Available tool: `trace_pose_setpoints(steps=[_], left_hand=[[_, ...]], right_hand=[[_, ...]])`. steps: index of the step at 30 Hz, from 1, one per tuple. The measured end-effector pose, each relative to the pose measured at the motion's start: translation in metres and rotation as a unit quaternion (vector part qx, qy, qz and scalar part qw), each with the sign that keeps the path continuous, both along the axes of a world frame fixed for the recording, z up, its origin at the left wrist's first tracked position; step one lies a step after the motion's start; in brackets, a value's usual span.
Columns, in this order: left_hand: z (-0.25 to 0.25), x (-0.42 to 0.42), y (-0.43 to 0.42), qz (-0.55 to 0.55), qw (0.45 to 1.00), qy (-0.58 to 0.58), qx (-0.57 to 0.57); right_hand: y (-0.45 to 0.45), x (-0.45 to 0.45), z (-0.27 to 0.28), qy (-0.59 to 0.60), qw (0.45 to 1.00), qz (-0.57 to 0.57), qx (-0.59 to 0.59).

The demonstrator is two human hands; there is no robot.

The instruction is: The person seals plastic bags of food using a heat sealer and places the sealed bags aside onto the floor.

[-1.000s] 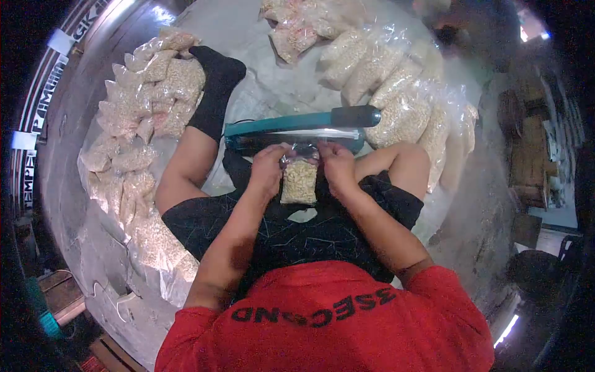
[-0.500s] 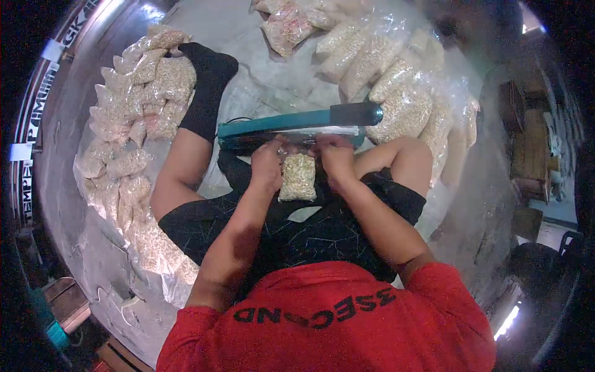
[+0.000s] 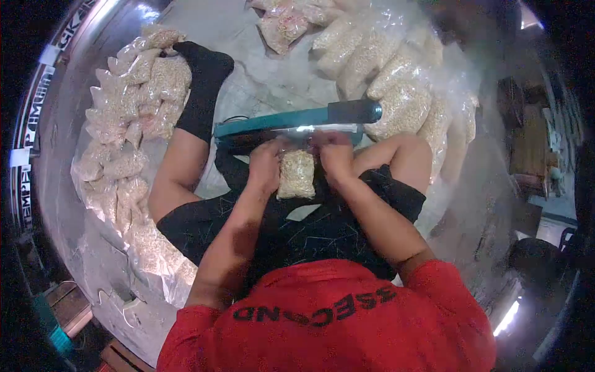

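A clear plastic bag (image 3: 297,175) packed with pale beans hangs upright between my hands, in front of a teal impulse sealer (image 3: 273,126) with a black-ended arm. My left hand (image 3: 266,162) grips the bag's upper left corner, fingers closed. On the other side, my right hand (image 3: 333,154) pinches the upper right corner close to the sealer's front edge. The bag's open top reaches the sealer's lower bar; its exact edge is blurred. The sealer's arm lies low and slants slightly up to the right.
Filled bags (image 3: 139,93) line the floor on the left, beside my outstretched black-socked foot (image 3: 207,62). More filled bags (image 3: 396,87) lie behind and to the right of the sealer. A cable loops at the sealer's left end.
Hands and bag stay almost in place at the sealer. The whole view has shifted slightly, and the bag's top sits close to the bar in both frames.
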State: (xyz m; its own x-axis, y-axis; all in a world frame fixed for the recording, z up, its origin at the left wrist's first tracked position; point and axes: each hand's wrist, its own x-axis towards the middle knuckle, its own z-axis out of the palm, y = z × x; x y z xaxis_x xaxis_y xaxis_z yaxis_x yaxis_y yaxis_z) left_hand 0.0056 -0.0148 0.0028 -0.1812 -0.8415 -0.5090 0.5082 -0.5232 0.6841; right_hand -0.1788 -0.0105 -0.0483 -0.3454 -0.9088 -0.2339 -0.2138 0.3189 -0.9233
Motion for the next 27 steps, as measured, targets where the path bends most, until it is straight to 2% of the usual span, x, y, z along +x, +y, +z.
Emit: trace_pose_setpoints(steps=[1,2,4,6,8,10,11,13,14,16,17,18,19,20,22,23,25,27], left_hand=[[-0.003,0.001,0.001,-0.001,1.0,0.0,-0.001],[-0.008,0.003,0.003,-0.03,0.995,-0.074,-0.067],[-0.005,0.003,0.003,-0.057,0.978,-0.148,-0.132],[-0.001,-0.002,0.002,0.017,1.0,0.02,0.01],[0.002,-0.004,0.001,0.024,0.999,0.031,0.025],[-0.001,-0.004,0.0,0.036,0.998,0.043,0.041],[-0.005,-0.004,-0.001,0.032,0.998,0.047,0.04],[-0.008,-0.003,-0.001,0.032,0.997,0.053,0.042],[-0.007,-0.003,-0.001,0.03,0.997,0.049,0.046],[-0.008,-0.003,-0.001,0.026,0.997,0.045,0.053],[-0.008,-0.003,0.0,0.031,0.997,0.055,0.045],[-0.007,-0.004,0.0,0.036,0.997,0.066,0.035],[-0.009,-0.004,-0.001,0.035,0.997,0.067,0.033],[-0.01,-0.004,-0.001,0.037,0.997,0.059,0.039],[-0.012,-0.005,-0.003,0.046,0.997,0.055,0.042],[-0.014,-0.004,-0.004,0.038,0.997,0.04,0.048],[-0.014,-0.003,-0.003,0.045,0.997,0.029,0.06],[-0.012,0.0,-0.001,0.024,0.997,0.029,0.066]], right_hand=[[-0.001,-0.002,-0.001,0.111,0.993,0.038,-0.02],[0.0,-0.003,-0.003,0.111,0.993,0.038,-0.02],[0.002,-0.001,0.0,0.047,0.998,0.023,-0.018],[0.002,-0.001,0.003,0.083,0.996,0.027,-0.032],[0.006,-0.003,0.008,0.121,0.991,0.032,-0.047],[0.018,-0.001,0.036,-0.091,0.995,-0.03,0.017],[0.025,-0.002,0.046,-0.089,0.996,-0.024,0.017],[0.038,-0.005,0.068,0.06,0.997,-0.021,-0.05],[0.043,-0.005,0.092,0.062,0.997,-0.018,-0.049],[0.046,-0.005,0.149,0.083,0.973,0.003,-0.215],[0.042,-0.01,0.17,0.084,0.974,0.003,-0.212],[0.03,-0.018,0.189,0.186,0.928,0.013,-0.322],[0.019,-0.024,0.198,0.284,0.858,0.024,-0.428],[0.008,-0.027,0.198,0.286,0.855,0.024,-0.432],[-0.01,-0.029,0.19,0.379,0.848,0.059,-0.367],[-0.012,-0.031,0.18,0.379,0.845,0.066,-0.371],[-0.013,-0.038,0.148,0.436,0.846,0.097,-0.291],[-0.013,-0.045,0.124,0.44,0.843,0.128,-0.281]])
